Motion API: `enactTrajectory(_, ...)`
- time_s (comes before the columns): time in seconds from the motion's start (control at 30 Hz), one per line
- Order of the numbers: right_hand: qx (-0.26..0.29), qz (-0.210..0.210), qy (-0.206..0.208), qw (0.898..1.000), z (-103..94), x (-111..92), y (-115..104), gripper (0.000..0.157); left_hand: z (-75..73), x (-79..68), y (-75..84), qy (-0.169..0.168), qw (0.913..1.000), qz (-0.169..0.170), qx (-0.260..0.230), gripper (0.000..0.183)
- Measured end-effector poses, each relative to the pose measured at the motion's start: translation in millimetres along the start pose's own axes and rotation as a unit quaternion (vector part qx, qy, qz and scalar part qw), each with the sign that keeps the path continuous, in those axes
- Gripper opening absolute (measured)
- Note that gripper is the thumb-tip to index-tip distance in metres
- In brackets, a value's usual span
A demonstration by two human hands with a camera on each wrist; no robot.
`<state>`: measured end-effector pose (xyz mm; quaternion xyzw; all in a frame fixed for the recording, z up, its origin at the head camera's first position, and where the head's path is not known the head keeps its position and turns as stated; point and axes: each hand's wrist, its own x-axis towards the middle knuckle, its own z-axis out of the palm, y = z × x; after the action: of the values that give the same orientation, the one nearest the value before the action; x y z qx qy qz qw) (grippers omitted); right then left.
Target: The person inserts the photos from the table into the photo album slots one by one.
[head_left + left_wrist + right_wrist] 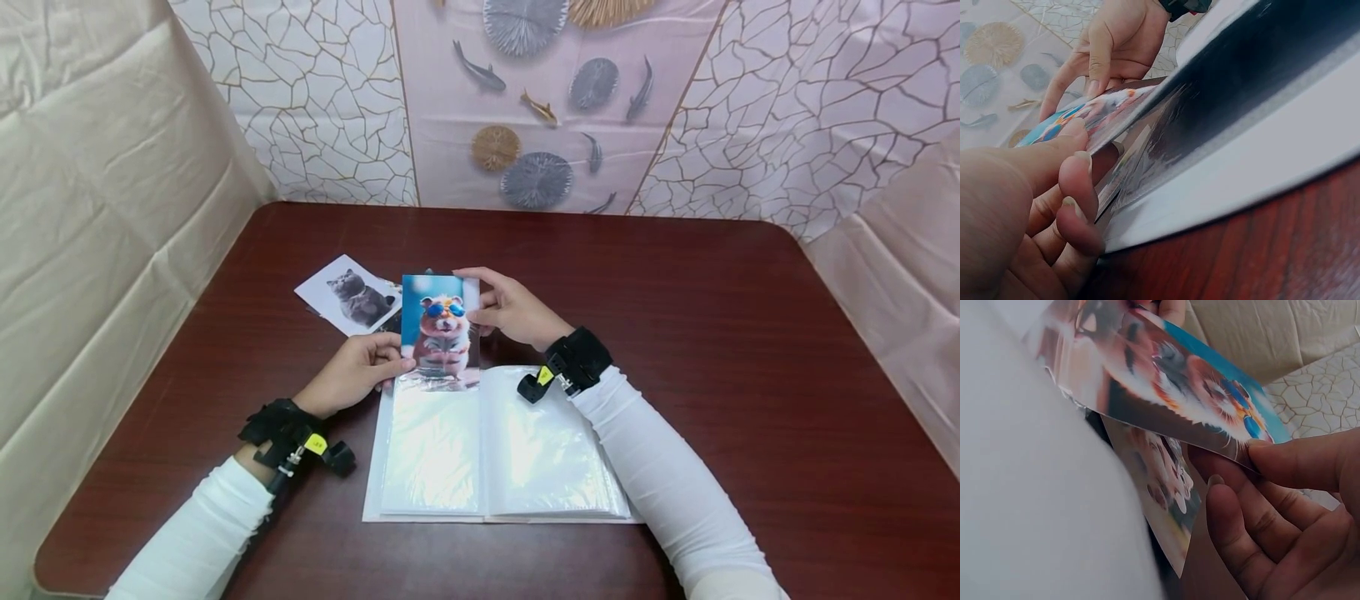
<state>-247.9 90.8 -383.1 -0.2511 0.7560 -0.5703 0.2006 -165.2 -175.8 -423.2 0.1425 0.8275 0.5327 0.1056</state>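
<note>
A glossy photo (444, 321) of a hamster in blue sunglasses stands over the top of the left page of an open photo album (435, 467). Its lower end meets the top of the clear sleeve and looks partly covered by the shiny film. My left hand (360, 368) pinches the photo's lower left edge near the sleeve, thumb on the picture side. At the upper right edge, my right hand (517, 310) pinches the same photo between thumb and fingers. The right wrist view shows that thumb (1297, 464) on the picture's edge.
Behind the left hand lies a photo of a grey cat (352, 292), over other pictures mostly hidden. Another animal photo (1166, 481) shows beneath the hamster photo in the right wrist view. Everything is on a dark red wooden table (735, 333), with patterned cloth behind it.
</note>
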Motion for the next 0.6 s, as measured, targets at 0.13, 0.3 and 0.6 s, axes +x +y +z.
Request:
enactTrajectory(0.13,-0.005,0.001,-0.001,1.0,0.4,-2.0,-1.7,0.057,0.1,-0.2,0.5,0.001,1.0,-0.001,0.002,0.03)
enactTrajectory(0.3,-0.005,0.002,-0.002,1.0,-0.8,-3.6,-1.0,0.055,0.3,0.1,0.3,-0.003,1.0,0.0,0.006,0.031)
enactTrajectory(0.6,-0.01,0.012,-0.003,1.0,-2.1,-4.8,1.1,0.053,0.0,-0.4,0.5,-0.008,1.0,0.002,0.005,0.031)
